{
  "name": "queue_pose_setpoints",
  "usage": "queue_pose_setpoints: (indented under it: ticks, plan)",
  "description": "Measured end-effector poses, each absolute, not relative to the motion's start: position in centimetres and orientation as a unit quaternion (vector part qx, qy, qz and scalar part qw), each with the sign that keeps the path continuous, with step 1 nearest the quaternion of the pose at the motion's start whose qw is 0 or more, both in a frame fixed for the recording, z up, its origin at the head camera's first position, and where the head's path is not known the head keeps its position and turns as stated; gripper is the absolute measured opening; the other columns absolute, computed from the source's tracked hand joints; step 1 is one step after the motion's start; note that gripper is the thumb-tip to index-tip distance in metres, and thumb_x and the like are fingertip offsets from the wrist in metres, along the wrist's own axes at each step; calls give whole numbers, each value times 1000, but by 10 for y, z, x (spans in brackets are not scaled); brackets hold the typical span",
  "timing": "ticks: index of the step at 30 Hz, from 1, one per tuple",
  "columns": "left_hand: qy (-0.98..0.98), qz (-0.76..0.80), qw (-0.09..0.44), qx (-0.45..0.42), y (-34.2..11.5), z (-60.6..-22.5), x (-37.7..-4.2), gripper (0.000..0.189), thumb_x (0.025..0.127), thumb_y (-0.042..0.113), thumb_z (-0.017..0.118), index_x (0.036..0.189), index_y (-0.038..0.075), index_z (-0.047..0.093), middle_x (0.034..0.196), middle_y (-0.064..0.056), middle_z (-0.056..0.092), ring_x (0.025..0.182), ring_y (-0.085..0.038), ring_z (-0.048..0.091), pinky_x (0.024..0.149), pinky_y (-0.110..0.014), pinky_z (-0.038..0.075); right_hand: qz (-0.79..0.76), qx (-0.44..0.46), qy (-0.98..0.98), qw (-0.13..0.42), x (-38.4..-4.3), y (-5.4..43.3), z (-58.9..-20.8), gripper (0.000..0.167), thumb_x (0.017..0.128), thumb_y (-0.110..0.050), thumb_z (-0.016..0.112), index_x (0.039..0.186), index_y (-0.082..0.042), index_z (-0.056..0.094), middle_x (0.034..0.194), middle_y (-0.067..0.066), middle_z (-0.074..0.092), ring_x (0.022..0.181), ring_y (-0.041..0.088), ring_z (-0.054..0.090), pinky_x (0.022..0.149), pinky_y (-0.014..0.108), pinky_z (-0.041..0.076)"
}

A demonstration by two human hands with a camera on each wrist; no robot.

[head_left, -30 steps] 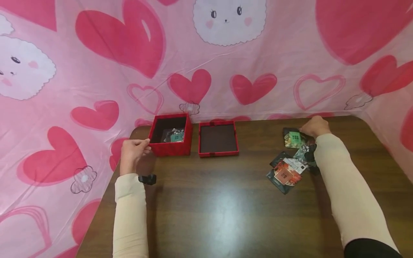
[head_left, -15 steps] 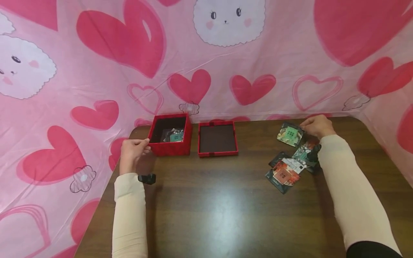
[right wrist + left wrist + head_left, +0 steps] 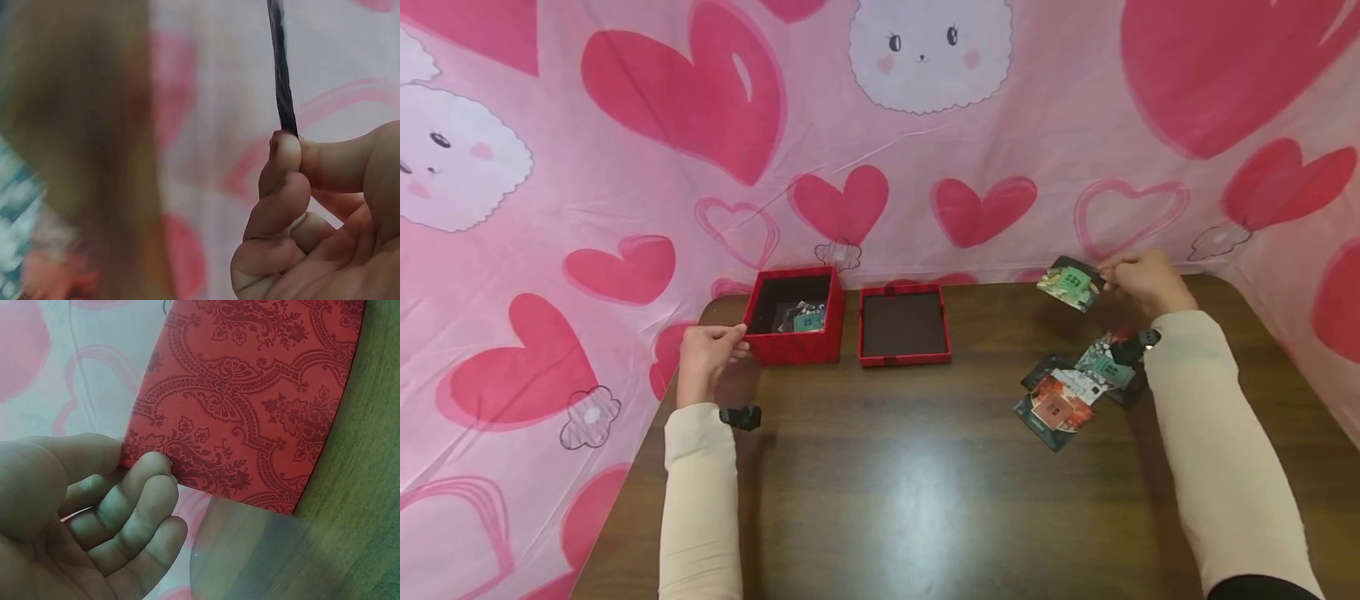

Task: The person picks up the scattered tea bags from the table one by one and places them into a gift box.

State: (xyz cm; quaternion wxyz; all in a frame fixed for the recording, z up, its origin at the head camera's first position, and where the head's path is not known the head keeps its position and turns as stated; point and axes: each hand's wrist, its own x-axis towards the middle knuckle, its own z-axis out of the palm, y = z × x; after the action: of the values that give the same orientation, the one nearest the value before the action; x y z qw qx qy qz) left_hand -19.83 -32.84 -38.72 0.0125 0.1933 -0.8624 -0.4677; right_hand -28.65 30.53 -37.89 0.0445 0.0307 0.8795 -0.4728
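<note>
My right hand point(image 3: 1150, 282) pinches a flat square packet point(image 3: 1067, 284) with a green label by its right edge, holding it above the table's back edge. Seen edge-on in the right wrist view, the packet point(image 3: 283, 69) is a thin dark strip between thumb and curled index finger. My left hand point(image 3: 707, 354) grips the near left corner of a red patterned box point(image 3: 797, 350). The left wrist view shows thumb and fingertips on the box's red side point(image 3: 237, 400). Inside the box lies a packet with a teal label point(image 3: 808, 322).
Right of the box lies its shallow red lid point(image 3: 905, 323), dark inside facing up. Overlapping packets, one with an orange-red label point(image 3: 1052, 410) and one with a teal label point(image 3: 1108, 372), lie on the wooden table point(image 3: 865, 483) near my right forearm. A pink heart-print cloth point(image 3: 917, 150) hangs behind.
The green-labelled packet has been lifted off the table by my right hand and raised slightly up and back. My left hand and the box have stayed in place.
</note>
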Motion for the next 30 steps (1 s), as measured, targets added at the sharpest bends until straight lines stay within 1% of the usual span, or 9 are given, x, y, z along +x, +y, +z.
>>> queue_pose_setpoints:
  ticks: [2, 5, 10, 13, 18, 22, 25, 30]
  plan:
    - [-861, -470, 12, 196, -329, -387, -199, 44, 99, 33, 65, 120, -6, 70, 83, -11, 74, 79, -23, 75, 81, -35, 59, -485, 28, 874, 31, -286, 301, -370, 23, 97, -5, 53, 106, 13, 65, 72, -3, 61, 67, 15, 54, 57, 28, 48]
    - [-859, -472, 11, 198, -329, -387, -199, 44, 99, 33, 66, 120, -5, 70, 84, -12, 75, 82, -25, 75, 86, -41, 58, -493, 39, 869, 19, -285, 295, -365, 21, 97, -4, 54, 104, 11, 66, 72, -4, 61, 67, 14, 54, 57, 27, 48]
    - [-857, -475, 4, 197, -328, -387, -199, 44, 99, 32, 66, 120, -6, 70, 84, -11, 75, 89, -32, 74, 82, -35, 59, -504, 63, 861, 23, -284, 288, -369, 22, 95, -1, 55, 108, 12, 66, 69, -5, 61, 63, 12, 55, 54, 26, 48]
    - [-858, -476, 8, 194, -328, -388, -199, 43, 99, 32, 66, 119, -7, 70, 84, -12, 75, 90, -33, 74, 79, -33, 60, -503, 61, 862, 24, -284, 284, -371, 25, 96, -1, 54, 112, 14, 64, 69, -4, 62, 62, 11, 56, 53, 25, 48]
    - [-855, -482, 6, 190, -330, -387, -199, 44, 99, 31, 66, 119, -8, 70, 83, -12, 74, 85, -30, 74, 77, -30, 60, -496, 56, 866, 21, -286, 271, -368, 28, 96, -3, 55, 115, 15, 63, 72, -3, 64, 64, 10, 57, 54, 23, 48]
    - [-854, -484, 4, 191, -330, -388, -199, 45, 99, 32, 66, 120, -7, 69, 83, -12, 74, 85, -29, 74, 79, -33, 59, -505, 51, 861, 15, -290, 254, -366, 25, 94, -2, 57, 110, 15, 66, 81, -3, 65, 66, 11, 59, 55, 23, 50]
    - [-855, -482, 7, 192, -329, -388, -199, 44, 99, 32, 66, 120, -7, 70, 83, -11, 74, 84, -28, 75, 80, -34, 59, -516, 38, 856, 14, -293, 240, -365, 24, 93, 0, 55, 107, 16, 67, 87, -1, 65, 66, 12, 60, 56, 22, 50]
    - [-854, -483, 13, 192, -329, -388, -200, 43, 99, 31, 67, 118, -7, 71, 80, -10, 74, 82, -27, 75, 79, -34, 60, -531, 24, 846, 31, -299, 215, -363, 26, 94, 0, 52, 111, 17, 64, 85, 2, 64, 65, 9, 60, 57, 20, 51]
